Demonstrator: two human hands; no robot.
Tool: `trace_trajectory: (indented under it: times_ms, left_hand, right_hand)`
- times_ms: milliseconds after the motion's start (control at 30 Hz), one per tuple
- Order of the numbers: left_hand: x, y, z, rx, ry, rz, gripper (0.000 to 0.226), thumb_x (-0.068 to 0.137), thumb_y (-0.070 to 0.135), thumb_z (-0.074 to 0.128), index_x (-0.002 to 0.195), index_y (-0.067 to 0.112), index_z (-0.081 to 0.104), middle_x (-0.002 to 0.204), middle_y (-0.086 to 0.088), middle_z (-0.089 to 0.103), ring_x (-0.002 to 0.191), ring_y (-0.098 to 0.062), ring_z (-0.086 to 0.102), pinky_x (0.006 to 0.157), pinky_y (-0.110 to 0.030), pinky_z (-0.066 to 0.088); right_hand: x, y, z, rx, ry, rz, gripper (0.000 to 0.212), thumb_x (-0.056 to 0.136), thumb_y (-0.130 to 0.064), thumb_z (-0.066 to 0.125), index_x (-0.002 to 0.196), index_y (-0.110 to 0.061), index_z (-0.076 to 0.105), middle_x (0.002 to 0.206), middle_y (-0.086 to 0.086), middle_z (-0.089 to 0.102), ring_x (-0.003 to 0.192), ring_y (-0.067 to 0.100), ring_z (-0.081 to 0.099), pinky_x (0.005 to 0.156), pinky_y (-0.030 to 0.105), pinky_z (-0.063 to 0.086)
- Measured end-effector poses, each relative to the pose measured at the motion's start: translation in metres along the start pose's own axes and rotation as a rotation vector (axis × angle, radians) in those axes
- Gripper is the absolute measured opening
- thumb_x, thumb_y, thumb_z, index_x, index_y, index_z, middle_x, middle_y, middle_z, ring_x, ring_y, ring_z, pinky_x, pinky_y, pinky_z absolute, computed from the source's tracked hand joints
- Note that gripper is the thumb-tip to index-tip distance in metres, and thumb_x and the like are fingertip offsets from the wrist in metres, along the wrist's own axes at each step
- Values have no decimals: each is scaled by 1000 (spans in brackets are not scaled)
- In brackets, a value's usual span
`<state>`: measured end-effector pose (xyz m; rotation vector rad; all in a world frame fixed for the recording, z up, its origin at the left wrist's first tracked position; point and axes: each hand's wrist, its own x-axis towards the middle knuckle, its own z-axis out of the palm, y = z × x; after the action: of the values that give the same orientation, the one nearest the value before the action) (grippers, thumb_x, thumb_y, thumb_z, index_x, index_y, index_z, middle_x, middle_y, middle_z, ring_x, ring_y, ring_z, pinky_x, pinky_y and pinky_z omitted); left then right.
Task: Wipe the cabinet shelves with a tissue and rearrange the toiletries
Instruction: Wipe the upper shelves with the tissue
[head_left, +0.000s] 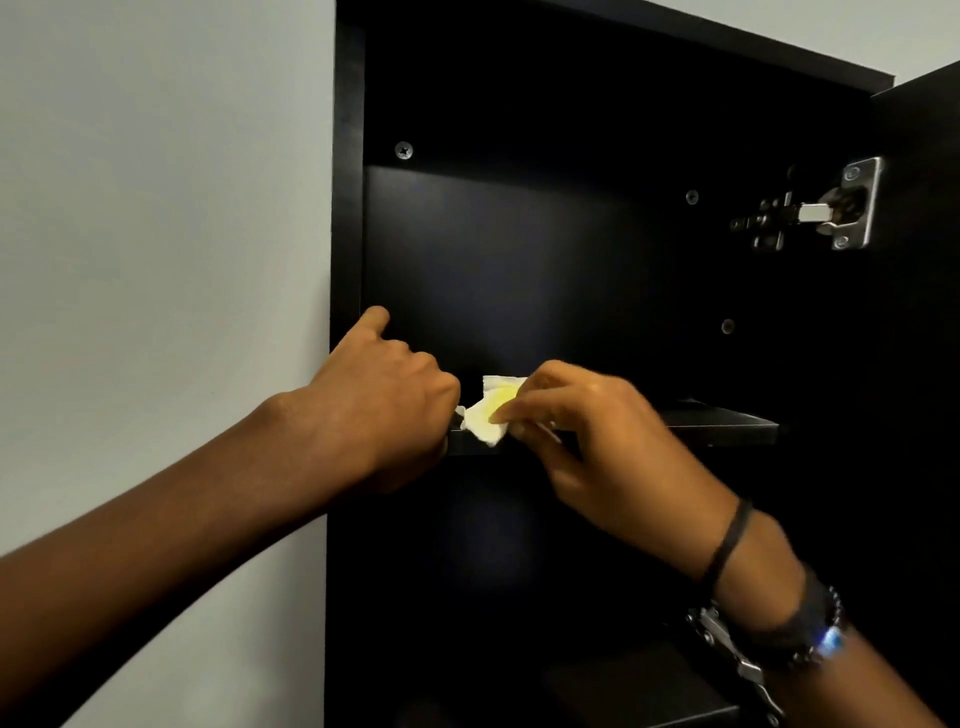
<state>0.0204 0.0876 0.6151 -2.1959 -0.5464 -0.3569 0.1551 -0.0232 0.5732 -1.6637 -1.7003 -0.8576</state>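
Observation:
A black wall cabinet (519, 234) stands open in front of me. My right hand (597, 441) pinches a crumpled white and yellow tissue (488, 415) against the front edge of the upper shelf (727, 423). My left hand (384, 400) grips the left end of that same shelf, fingers curled over its edge and thumb up against the cabinet's left side wall. No toiletries show in this view.
The cabinet door (919, 260) hangs open at the right on a metal hinge (831, 208). A lower shelf (649, 691) shows below my right wrist. A plain pale wall (156, 208) fills the left side.

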Motion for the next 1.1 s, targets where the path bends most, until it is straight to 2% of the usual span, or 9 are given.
trace_trajectory:
  times_ms: [100,233,400,533,667,800,867,967,1100]
  left_hand:
    - [1,4,-4,-4,12,-17,34,93,37,34,64,23,26,95,1,62,89,-19,58,98,-40,29]
    - [-1,3,-6,25,-1,-7,24,94,36,32,74,22,33,108,-1,62,102,-21,58,98,-37,31]
    - [-2,0,-1,-5,16,-1,23,96,36,31,79,22,37,106,-1,63,100,-19,58,99,-36,32]
    - [0,1,-2,7,32,3,30,94,34,33,67,23,29,104,-2,63,100,-21,59,95,-35,33]
    - [-3,0,0,17,45,15,26,95,34,34,71,23,29,105,-1,62,100,-20,58,98,-35,32]
    - [-4,-3,5,25,92,14,23,95,35,32,75,23,33,103,0,63,99,-20,59,98,-34,32]
    - [-3,-3,7,19,103,16,23,95,36,31,77,22,34,104,-1,63,99,-20,59,98,-33,32]
    - [0,-1,4,5,84,18,24,95,36,31,76,22,31,108,-2,62,102,-22,59,97,-35,33]
    - [12,10,-4,-90,102,-21,22,93,40,35,83,21,38,109,-3,61,101,-24,59,87,-35,40]
  right_hand:
    - [-27,-7,33,-267,313,-141,26,90,-4,48,103,-7,70,95,7,65,83,26,61,71,37,52]
    - [-51,13,48,-342,482,-187,31,99,-3,40,101,2,71,101,17,68,93,31,63,83,41,51]
    - [-63,32,48,-321,566,47,28,95,1,47,112,-3,68,102,14,66,97,26,58,84,39,50]
    - [-55,-2,75,-293,582,-38,26,97,-6,46,104,-2,71,99,15,67,95,28,58,85,39,49]
    - [-44,-26,89,-305,611,-83,18,92,-5,56,98,-4,73,95,11,68,94,25,55,83,34,48]
    - [-54,-2,77,-292,623,-34,31,96,-3,42,103,-3,72,99,15,68,96,26,55,84,38,49]
    - [-63,25,61,-261,660,93,36,85,3,44,111,-3,69,102,14,65,96,25,54,85,38,48]
    - [-74,54,38,-225,705,286,40,78,-3,47,112,-6,68,103,11,61,95,22,51,84,34,46]
    - [-70,34,47,-225,656,213,43,77,3,46,114,-4,68,102,12,63,96,23,54,89,31,47]
